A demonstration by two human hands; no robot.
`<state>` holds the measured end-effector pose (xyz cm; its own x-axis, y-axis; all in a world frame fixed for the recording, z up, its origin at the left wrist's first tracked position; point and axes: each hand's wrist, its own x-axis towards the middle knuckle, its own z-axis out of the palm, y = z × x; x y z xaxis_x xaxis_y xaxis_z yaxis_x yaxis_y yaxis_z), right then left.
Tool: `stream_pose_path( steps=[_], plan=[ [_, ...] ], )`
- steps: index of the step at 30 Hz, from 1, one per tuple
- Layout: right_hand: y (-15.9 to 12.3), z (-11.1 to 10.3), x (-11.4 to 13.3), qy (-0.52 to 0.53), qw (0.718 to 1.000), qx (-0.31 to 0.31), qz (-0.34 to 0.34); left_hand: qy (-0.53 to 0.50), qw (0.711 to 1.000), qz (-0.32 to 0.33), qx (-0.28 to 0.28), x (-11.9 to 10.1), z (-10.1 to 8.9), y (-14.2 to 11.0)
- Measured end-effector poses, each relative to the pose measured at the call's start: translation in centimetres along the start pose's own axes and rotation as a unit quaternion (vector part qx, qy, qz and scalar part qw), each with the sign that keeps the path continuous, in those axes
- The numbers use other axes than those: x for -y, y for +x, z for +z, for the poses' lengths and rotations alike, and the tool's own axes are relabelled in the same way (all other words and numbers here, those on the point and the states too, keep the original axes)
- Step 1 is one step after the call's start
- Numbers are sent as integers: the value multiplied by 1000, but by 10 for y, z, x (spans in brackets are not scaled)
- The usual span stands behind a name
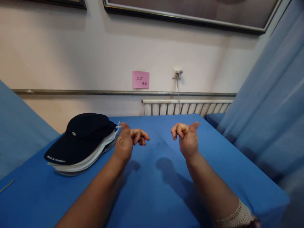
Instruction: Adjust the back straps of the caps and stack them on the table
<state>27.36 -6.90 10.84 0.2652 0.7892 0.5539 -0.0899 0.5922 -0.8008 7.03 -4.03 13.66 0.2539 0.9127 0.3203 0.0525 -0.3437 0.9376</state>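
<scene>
Both hands are raised above a blue-covered table (147, 196), with their shadows on the cloth below. My left hand (128, 139) has its thumb up and its fingers loosely bent inward, holding nothing. Just left of it lies a stack of caps, a dark navy cap (87, 133) on top and white and grey caps (95, 155) beneath. My right hand (188, 139) mirrors this pose, thumb raised and fingers curled apart from the palm, with nothing in it. A gap separates the two hands.
Blue curtains (273, 104) hang on both sides. Behind the table are a radiator (187, 107), a metal rail (95, 92), a wall socket with a plug (177, 74) and a pink note (141, 79). A thin stick (7, 186) lies at the table's left edge.
</scene>
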Motion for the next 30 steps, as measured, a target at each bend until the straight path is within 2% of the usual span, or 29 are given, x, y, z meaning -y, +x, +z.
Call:
stream_pose_path(
  steps=[2, 4, 6, 9, 16, 30],
  plan=[
    [17, 0, -30, -12, 995, -34, 98, -29, 993, -102, -55, 25, -3, 24],
    [31, 0, -59, -24, 974, -80, 211, -45, 973, -201, -100, 49, -7, 45],
    [40, 0, -78, -28, 959, -113, 259, -49, 964, -222, -141, 65, -11, 59],
    [45, -3, -88, -29, 958, -129, 256, -60, 966, -209, -142, 75, -11, 62],
    [40, -11, -90, -17, 958, -136, 251, -82, 965, -206, -140, 80, -10, 52],
    [35, -13, -108, -23, 957, -116, 265, -84, 961, -230, -125, 101, -10, 52]
  ],
)
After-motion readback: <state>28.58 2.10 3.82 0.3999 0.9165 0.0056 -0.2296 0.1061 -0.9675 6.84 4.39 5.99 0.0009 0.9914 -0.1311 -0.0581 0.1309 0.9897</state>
